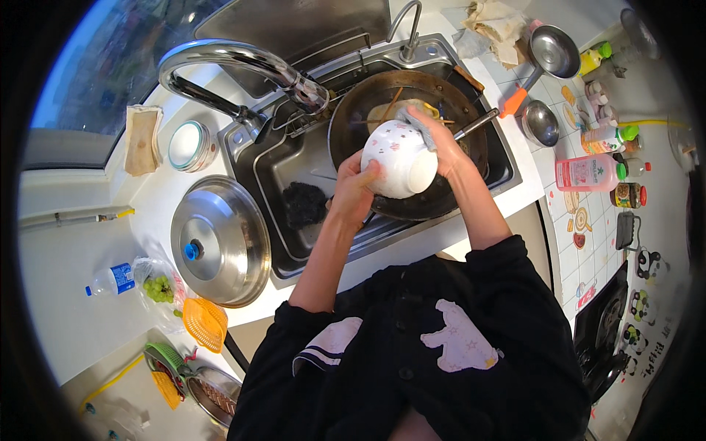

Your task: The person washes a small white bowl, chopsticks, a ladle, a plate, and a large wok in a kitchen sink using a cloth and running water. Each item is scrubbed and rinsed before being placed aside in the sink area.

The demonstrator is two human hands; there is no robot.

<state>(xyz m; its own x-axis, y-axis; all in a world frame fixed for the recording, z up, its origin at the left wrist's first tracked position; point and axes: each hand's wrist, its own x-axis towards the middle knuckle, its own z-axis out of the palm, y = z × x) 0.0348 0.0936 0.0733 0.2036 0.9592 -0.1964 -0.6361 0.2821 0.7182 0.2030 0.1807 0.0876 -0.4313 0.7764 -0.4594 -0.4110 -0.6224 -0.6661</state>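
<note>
My left hand (pixel 356 190) grips a white bowl with a small printed pattern (pixel 394 154), tilted so that its foot faces down and to the right. My right hand (pixel 438 138) holds a grey cloth (pixel 417 125) against the bowl's far rim. Beneath both hands, a large dark wok (pixel 353 105) rests across the double sink. Inside the wok lie wooden chopsticks (pixel 392 103), something pale and round, and a utensil with a metal handle (pixel 475 124). A black scouring pad (pixel 304 205) sits in the left basin (pixel 270 171).
A chrome faucet (pixel 226 49) arches over the sink. Left of it stand stacked bowls (pixel 190 146) and a steel lid (pixel 220 242). To the right are a ladle with an orange handle (pixel 514 102), a metal bowl (pixel 540 123) and a pink liquid bottle (pixel 587 172).
</note>
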